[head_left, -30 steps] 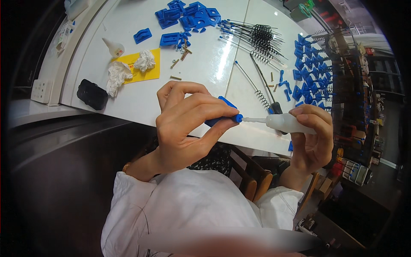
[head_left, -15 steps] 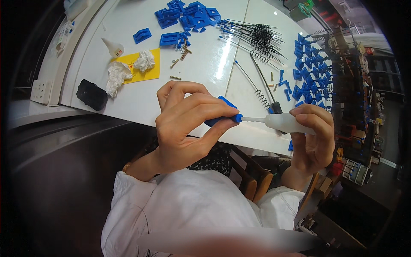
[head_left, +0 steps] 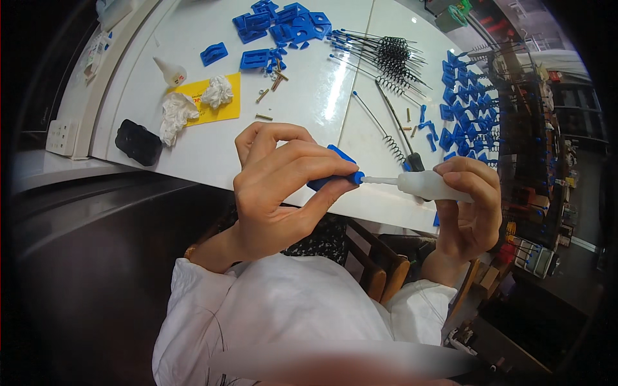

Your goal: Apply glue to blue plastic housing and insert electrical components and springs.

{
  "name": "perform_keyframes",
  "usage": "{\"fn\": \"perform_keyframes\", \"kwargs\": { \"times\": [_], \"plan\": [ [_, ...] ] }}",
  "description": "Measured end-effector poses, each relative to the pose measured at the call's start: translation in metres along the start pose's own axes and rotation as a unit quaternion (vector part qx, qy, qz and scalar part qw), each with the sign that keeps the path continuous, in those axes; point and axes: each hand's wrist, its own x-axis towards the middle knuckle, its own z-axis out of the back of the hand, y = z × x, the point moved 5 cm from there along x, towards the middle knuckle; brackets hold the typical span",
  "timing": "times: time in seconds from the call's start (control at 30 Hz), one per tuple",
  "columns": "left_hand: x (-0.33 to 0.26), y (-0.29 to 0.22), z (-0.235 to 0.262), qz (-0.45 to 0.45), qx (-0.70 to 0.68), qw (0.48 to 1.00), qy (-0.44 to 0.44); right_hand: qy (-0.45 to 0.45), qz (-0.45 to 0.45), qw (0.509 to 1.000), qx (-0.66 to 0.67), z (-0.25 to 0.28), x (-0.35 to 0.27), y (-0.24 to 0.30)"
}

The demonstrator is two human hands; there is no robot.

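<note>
Between thumb and fingertips, my left hand pinches a small blue plastic part in front of my chest, just over the table's near edge. Fingers cover much of that part, and its round blue end points to the right. My right hand is closed around a small white squeeze bottle, held sideways. The bottle's thin pale nozzle meets the round end of the part; any liquid there is too small to make out.
Blue plastic parts pile at the far side, near loose screws. Black coil springs and a black-handled screwdriver lie right of centre. Blue assemblies line the right edge. Crumpled tissue, a yellow card and a black object sit left.
Almost nothing differs. The bottle and my right hand have shifted very slightly left, with the nozzle still against the blue part.
</note>
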Motion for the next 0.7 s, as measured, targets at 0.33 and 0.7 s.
{"fn": "perform_keyframes", "kwargs": {
  "times": [0.33, 0.7],
  "plan": [
    [-0.004, 0.007, 0.003, 0.017, -0.012, 1.0, -0.002, -0.115, -0.274, 0.849, 0.438, -0.028, -0.041, -0.056],
    [-0.024, 0.032, 0.012, 0.073, -0.01, 0.997, -0.033, 0.022, -0.193, 0.972, 0.131, -0.113, -0.041, -0.091]
  ]
}}
